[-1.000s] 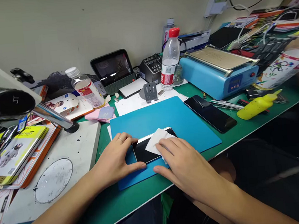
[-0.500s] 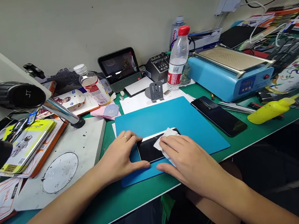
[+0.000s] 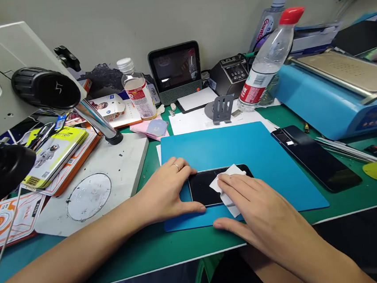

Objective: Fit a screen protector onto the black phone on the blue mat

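Observation:
A black-screened smartphone (image 3: 203,188) lies flat on the blue mat (image 3: 215,145). My left hand (image 3: 171,190) grips its left end, thumb along the near edge and fingers at the far edge. Over the phone's right part, my right hand (image 3: 257,201) presses a white wipe (image 3: 230,202) against the glass with its fingers; the thumb sticks out to the left, above the mat's near edge. The hand and wipe hide much of the phone's right half.
Right of the mat lies a larger dark phone (image 3: 320,160), near tweezers (image 3: 345,148) and a blue heating-plate machine (image 3: 324,101). A red-capped bottle (image 3: 259,81) and a small phone stand (image 3: 222,109) are behind. On the left stands a microscope base (image 3: 127,160) beside stacked boxes (image 3: 56,150).
The camera view has turned, so the bench things appear farther right and less tilted. Both hands stay at the phone, the wipe still pressed on its right part.

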Demonstrator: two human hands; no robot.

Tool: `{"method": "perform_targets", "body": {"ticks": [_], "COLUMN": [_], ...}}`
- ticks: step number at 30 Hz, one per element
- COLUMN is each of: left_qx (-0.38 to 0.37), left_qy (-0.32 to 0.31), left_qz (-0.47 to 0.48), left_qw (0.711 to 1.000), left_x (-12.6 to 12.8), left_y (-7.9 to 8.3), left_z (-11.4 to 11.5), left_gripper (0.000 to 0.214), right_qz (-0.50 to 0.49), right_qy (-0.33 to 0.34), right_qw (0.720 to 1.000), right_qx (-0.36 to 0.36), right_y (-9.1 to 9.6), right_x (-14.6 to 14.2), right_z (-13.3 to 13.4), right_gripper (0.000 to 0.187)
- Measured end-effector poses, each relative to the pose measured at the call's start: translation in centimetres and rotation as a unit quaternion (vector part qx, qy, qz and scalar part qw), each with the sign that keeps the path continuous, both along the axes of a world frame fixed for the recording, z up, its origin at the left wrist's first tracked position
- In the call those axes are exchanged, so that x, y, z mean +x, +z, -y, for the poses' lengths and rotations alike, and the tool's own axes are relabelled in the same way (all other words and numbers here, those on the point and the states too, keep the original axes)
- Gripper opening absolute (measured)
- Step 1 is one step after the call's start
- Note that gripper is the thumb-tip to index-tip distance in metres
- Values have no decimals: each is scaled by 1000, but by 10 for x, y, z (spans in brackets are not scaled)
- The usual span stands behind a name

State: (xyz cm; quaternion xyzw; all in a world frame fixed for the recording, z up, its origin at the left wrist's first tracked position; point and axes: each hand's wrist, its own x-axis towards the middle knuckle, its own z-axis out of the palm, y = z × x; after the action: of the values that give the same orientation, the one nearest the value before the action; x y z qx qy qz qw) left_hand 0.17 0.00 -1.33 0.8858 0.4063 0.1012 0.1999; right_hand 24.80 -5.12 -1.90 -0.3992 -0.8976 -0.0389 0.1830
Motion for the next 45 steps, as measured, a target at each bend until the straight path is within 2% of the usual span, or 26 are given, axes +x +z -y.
{"method": "perform_targets", "body": {"ticks": [9, 27, 33, 45], "left_qx": [-11, 6, 0, 2], "left_qy": [1, -2, 0, 1], "left_qz": [4, 2, -4, -5], "left_qw": [1000, 1000, 1000, 1000], "left_x": [-1, -1, -1, -1], "left_y": [-2, -1, 0, -1], "left_z": [-1, 1, 0, 0], "left_gripper": [72, 65, 69, 67], "right_qz": [-17, -16, -22, -17], "right_qy": [0, -21, -21, -27], "right_qw": [1000, 999, 999, 999], "right_qx": [-8, -31, -27, -27], "right_y": [-6, 0, -2, -5], "right_x": [2, -5, 0, -1], "right_z": [-5, 0, 4, 2], "right_gripper": [61, 55, 50, 51]}}
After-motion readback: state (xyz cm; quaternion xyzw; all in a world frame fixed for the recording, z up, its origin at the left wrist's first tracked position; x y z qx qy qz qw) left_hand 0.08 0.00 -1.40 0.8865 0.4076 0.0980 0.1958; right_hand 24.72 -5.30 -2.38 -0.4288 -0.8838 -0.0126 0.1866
